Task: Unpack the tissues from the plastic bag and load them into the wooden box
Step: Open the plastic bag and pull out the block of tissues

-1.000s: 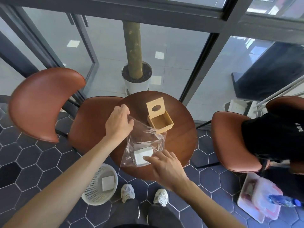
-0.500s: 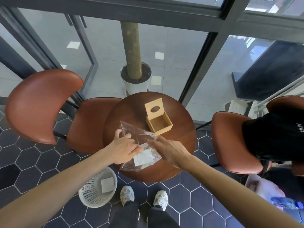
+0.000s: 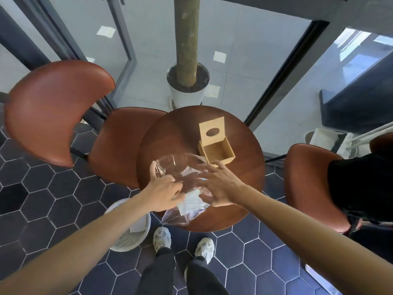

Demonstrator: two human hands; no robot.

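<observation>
A clear plastic bag (image 3: pixel 180 169) lies crumpled on the round wooden table (image 3: pixel 170 135), its near end hanging over the table's front edge. A white tissue pack (image 3: pixel 191 202) shows inside it, between my hands. My left hand (image 3: pixel 163 192) grips the bag's left side, with curled fingers and the thumb up along the film. My right hand (image 3: pixel 219 186) lies on the bag's right side with fingers spread; its thumb touches the film by the tissues. The wooden box (image 3: pixel 219 151) stands just beyond my right fingertips, empty, its lid (image 3: pixel 211 133) raised.
Brown chairs stand to the left (image 3: pixel 53 111) and right (image 3: pixel 308 184) of the table; a black garment (image 3: pixel 361 184) lies on the right one. A white basket (image 3: pixel 127 237) sits on the floor by my feet. A potted tree trunk (image 3: pixel 187 88) stands behind the table.
My left hand came back from the bag's far end to its near left side. My right hand moved up from the tissues onto the bag's middle. The view shifted closer.
</observation>
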